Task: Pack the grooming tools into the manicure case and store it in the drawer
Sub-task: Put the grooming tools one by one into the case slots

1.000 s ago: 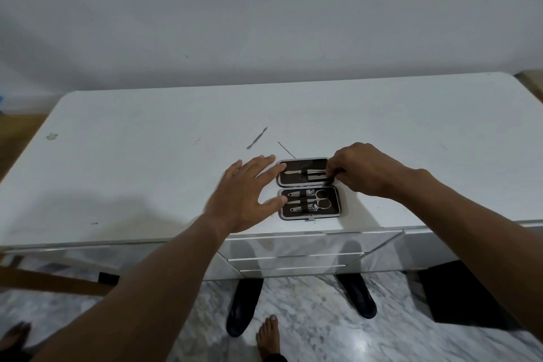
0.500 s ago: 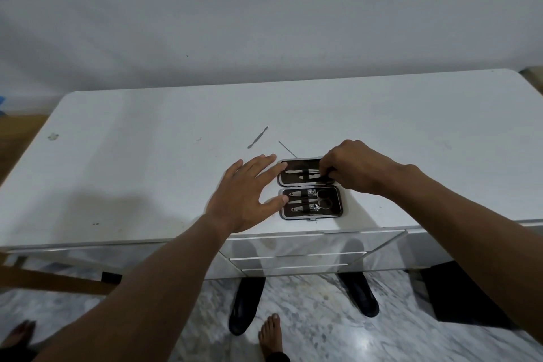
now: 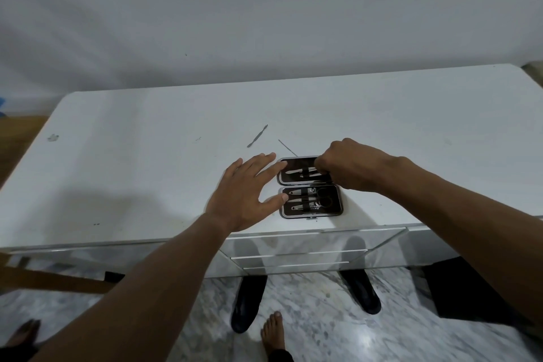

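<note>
The manicure case (image 3: 338, 216) lies open and flat near the front edge of the white table (image 3: 147, 173). Its near half holds clippers and small scissors under elastic bands. In the far half lies a silver tool (image 3: 296, 171) under a band. My right hand (image 3: 352, 169) pinches that tool's right end over the far half. My left hand (image 3: 245, 194) lies flat with fingers spread, its fingertips touching the case's left edge. Two loose tools rest behind the case: a flat grey tool (image 3: 258, 136) and a thin pick (image 3: 287, 147).
Mirrored drawer fronts (image 3: 296, 253) sit below the table edge, shut. Black shoes (image 3: 248, 306) and a bare foot (image 3: 272, 332) are on the marble floor. A wall stands behind the table. A wooden piece (image 3: 53, 281) shows at lower left.
My right hand has shifted a little left over the far half of the case, fingers working the silver tool. My left hand has stayed against the case.
</note>
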